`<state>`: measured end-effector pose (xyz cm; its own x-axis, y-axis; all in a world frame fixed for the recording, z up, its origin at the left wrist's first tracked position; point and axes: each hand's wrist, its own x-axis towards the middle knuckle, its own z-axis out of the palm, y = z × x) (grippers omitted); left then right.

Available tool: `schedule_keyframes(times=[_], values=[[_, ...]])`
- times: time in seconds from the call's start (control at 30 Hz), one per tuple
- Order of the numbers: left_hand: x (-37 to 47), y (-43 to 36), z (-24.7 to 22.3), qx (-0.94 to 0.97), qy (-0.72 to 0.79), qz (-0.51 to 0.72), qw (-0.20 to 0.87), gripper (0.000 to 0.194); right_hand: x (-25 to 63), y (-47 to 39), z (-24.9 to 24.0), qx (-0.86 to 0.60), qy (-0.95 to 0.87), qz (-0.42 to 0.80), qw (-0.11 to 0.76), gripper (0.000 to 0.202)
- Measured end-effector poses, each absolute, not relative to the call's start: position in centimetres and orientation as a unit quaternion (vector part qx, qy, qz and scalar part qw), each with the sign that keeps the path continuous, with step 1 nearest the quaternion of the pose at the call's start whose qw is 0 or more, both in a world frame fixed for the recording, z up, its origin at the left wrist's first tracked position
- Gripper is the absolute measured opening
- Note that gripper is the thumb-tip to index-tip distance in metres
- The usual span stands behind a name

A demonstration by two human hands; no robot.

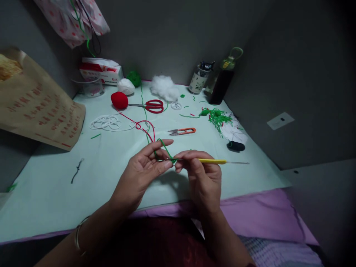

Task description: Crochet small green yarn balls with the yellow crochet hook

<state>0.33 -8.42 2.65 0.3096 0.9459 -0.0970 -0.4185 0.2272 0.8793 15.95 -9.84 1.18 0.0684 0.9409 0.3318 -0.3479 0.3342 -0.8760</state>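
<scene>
A crochet hook with a yellow handle (pixel 213 161) lies level in the fingers of my right hand (pixel 204 178), its tip pointing left. Green yarn (pixel 166 149) loops over the raised index finger of my left hand (pixel 141 170) and runs down to the hook tip. My left thumb and another finger pinch the yarn at the tip, where the two hands nearly meet. The small stitches there are mostly hidden by fingers. Red yarn (pixel 150 136) trails from a red ball (pixel 119 101) to behind my left hand.
Orange thread snips (pixel 182 131) and red-handled scissors (pixel 154 106) lie beyond my hands. Further back are white stuffing (pixel 164 87), a green ball (pixel 134 78) and a dark bottle (pixel 222 81). Green scraps (pixel 219 116) lie right; a paper bag (pixel 41 104) stands left.
</scene>
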Motion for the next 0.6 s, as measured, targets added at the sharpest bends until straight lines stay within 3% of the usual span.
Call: schedule_keyframes(times=[0.27,0.4,0.5,0.6], values=[[-0.1,-8.2,2.5,0.429,0.342,0.502,0.669,0.041,16.6,-9.8,1.7,-0.319,-0.517,0.466,0.643,0.019],[-0.1,-8.3,3.1,0.449,0.375,0.514,0.627,0.039,16.8,-10.3,2.4,-0.348,-0.642,0.305,0.611,0.023],[0.2,-8.5,3.4,0.460,0.404,0.522,0.594,0.045,16.8,-10.8,2.3,-0.364,-0.750,0.127,0.538,0.027],[0.4,-8.7,3.4,0.404,0.371,0.509,0.663,0.060,16.7,-11.2,1.6,-0.379,-0.791,-0.044,0.478,0.035]])
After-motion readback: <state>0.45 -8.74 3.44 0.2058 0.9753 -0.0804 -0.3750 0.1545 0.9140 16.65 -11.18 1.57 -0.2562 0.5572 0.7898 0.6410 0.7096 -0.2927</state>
